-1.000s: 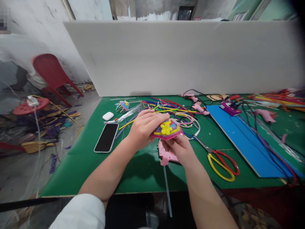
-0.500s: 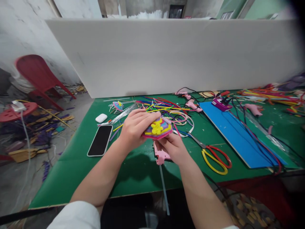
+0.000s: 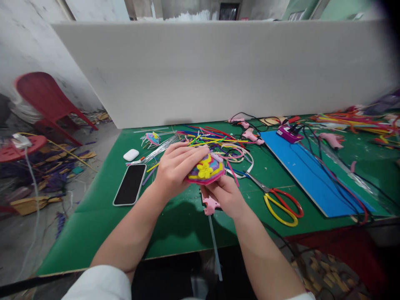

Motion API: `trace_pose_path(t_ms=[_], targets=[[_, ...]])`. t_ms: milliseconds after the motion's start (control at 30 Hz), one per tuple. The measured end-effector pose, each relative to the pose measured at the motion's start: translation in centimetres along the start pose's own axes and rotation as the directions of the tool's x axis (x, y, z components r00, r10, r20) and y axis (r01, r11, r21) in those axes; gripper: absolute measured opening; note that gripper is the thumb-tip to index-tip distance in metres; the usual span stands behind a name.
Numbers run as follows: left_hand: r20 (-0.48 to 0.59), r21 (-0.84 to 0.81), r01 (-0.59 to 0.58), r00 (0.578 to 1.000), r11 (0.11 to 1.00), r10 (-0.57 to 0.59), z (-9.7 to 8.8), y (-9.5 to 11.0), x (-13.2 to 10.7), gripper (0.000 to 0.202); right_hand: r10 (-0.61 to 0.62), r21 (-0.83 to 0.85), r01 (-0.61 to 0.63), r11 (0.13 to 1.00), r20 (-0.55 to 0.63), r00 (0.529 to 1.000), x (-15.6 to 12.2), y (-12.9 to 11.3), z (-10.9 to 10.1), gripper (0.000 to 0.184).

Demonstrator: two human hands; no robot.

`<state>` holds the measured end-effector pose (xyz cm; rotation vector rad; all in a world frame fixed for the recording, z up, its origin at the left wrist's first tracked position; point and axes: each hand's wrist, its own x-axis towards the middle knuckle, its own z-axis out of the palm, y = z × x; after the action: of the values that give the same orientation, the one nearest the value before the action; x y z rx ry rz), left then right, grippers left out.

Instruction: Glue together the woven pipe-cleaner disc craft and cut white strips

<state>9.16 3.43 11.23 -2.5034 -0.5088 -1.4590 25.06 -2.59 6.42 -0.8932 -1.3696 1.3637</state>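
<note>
My left hand (image 3: 175, 171) is wrapped over a small domed craft piece (image 3: 206, 168) of pipe cleaners, striped pink, purple, blue and yellow, with a yellow flower on its face. Just below it, my right hand (image 3: 227, 196) is closed around a pink hot glue gun (image 3: 210, 204). A long clear glue stick (image 3: 215, 250) sticks out of the gun's back end over the table edge. The gun's nozzle is hidden beneath the craft piece and the hands. A similar striped piece (image 3: 153, 138) lies on the green table (image 3: 103, 233) at the back left.
Loose pipe cleaners (image 3: 215, 137) lie beyond my hands. Left are a phone (image 3: 130, 185) and a white case (image 3: 131, 155). Scissors (image 3: 283, 204), a blue board (image 3: 300, 175), a purple power strip (image 3: 289, 134) and more glue guns (image 3: 331, 140) are right. A white panel (image 3: 218, 71) stands behind.
The view has shifted slightly. The craft piece is tipped a little, with its flower face turned more toward me; both hands keep their grip.
</note>
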Motion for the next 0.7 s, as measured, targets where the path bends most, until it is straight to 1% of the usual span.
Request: trace_pose_path(t_ms=[100, 300, 500, 600, 700], targets=[[0.003, 0.008, -0.011, 1.0, 1.0, 0.011, 0.0, 0.1, 0.1, 0.042, -0.015, 0.0, 0.015, 1.0, 0.002, 1.0, 0.0, -0.1, 0.1, 0.028], [0.004, 0.01, -0.016, 1.0, 1.0, 0.016, -0.1, 0.1, 0.1, 0.045, -0.035, -0.05, 0.036, 0.998, 0.011, 0.999, 0.1, -1.0, 0.3, 0.033], [-0.033, -0.032, 0.0, 0.999, 0.999, -0.001, -0.2, 0.0, 0.1, 0.05, -0.031, -0.101, 0.027, 0.995, -0.033, 0.999, 0.1, -1.7, 0.6, 0.032], [-0.043, -0.032, 0.027, 0.999, 0.999, -0.028, -0.4, 0.0, 0.2, 0.052, -0.053, -0.218, 0.041, 0.975, -0.049, 0.997, -0.2, -2.6, 0.3, 0.03], [-0.032, -0.008, 0.046, 0.998, 0.999, -0.046, -0.7, -0.1, 0.1, 0.05, -0.076, -0.423, 0.061, 0.904, -0.019, 0.997, -1.2, -4.2, -1.0, 0.026]])
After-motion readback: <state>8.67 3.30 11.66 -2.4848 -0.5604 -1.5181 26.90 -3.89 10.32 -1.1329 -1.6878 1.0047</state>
